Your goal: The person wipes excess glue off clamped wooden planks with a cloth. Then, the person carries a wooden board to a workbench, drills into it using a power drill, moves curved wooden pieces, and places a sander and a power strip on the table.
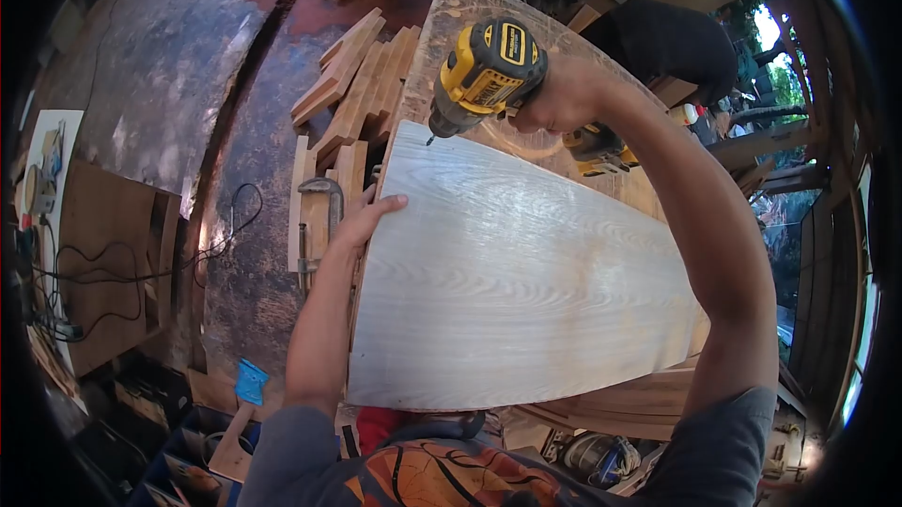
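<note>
A yellow and black cordless drill [489,70] is gripped by its handle in my right hand [564,98]. Its bit points down at the far left corner of a pale wood-grain board [526,272]; whether the tip touches the surface I cannot tell. That board lies flat in front of my body. My left hand [362,220] holds the board's left edge, with the thumb on top and the other fingers mostly hidden below the edge.
A metal clamp [324,197] sits left of the board, beside stacked wooden strips [348,75]. The worn workbench top [460,14] extends beyond the board. A black cable [211,249] trails across the left. Blue bins [183,460] stand at lower left.
</note>
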